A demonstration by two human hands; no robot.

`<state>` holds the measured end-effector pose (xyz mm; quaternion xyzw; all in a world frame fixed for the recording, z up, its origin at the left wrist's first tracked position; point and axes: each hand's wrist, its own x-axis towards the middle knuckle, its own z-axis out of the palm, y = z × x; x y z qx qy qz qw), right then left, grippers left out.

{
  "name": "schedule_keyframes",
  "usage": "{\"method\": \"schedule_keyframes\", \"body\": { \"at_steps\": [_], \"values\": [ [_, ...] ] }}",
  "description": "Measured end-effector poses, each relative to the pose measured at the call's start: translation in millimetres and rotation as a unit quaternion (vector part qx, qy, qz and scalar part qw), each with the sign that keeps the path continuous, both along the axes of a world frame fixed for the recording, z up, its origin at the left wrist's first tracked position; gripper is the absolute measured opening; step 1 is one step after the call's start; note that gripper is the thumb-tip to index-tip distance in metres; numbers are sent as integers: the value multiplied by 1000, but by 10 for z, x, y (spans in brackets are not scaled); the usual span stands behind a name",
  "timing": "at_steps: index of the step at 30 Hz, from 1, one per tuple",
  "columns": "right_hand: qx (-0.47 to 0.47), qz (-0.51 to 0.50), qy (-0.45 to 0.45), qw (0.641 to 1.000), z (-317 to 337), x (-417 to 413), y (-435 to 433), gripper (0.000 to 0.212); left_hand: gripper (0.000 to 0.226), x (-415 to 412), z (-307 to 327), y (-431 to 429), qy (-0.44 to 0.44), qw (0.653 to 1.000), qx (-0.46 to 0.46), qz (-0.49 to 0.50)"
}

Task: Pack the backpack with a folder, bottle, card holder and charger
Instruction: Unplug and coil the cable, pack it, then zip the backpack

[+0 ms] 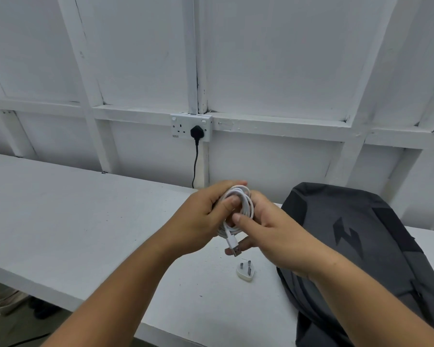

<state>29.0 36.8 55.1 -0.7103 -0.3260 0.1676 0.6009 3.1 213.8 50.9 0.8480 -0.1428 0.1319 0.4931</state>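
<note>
Charger packing looks to be the step in hand. The white charger cable point(238, 199) is wound into a coil and gripped by both hands above the worktop point(85, 221): the left hand point(206, 216) curls round it and the right hand point(268, 236) pinches its loops. Its plug adapter point(246, 271) lies pins-up on the worktop, just beside the backpack point(361, 246) at the right end. No folder, bottle or card holder shows. The backpack's opening is hidden, so its contents cannot be told.
</note>
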Motion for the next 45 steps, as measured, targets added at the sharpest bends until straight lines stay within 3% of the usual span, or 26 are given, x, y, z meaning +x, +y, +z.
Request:
{"method": "schedule_keyframes", "body": {
  "at_steps": [4, 7, 11, 16, 20, 24, 28, 32, 38, 45],
  "values": [
    [-7, -59, 7, 998, -93, -56, 69, 15, 43, -36, -66, -19, 6, 1000, -11, 4],
    [-29, -61, 8, 998, -130, -63, 81, 13, 35, -71, -109, -15, 26, 1000, -16, -4],
    [-166, -57, -98, 980, -105, -49, -4, 12, 20, -101, -134, 0, 12, 1000, 13, -13],
    [-257, 5, -128, 958, -8, -89, -118, 12, 36, -150, -178, -40, 3, 999, -31, 13],
    [-216, 32, -156, 963, -57, -20, -178, 15, 26, -137, -180, -52, -24, 998, -48, 32],
    [-56, 16, -64, 996, -315, 74, -116, 19, 30, -50, -269, -97, -33, 988, -116, 93],
    [36, -69, -9, 997, -644, 49, 37, 21, 28, -3, -465, -188, -40, 982, -113, 143],
    [9, -133, -24, 991, -822, -15, 120, 21, 28, -35, -667, -210, 9, 983, -104, 154],
    [-45, -130, -27, 990, -886, -19, 156, 24, 30, 20, -815, -164, -17, 979, -103, 174],
    [-88, -116, -7, 989, -1104, 27, 88, 12, 26, 53, -1149, -189, -3, 975, -93, 200]
  ]
}}
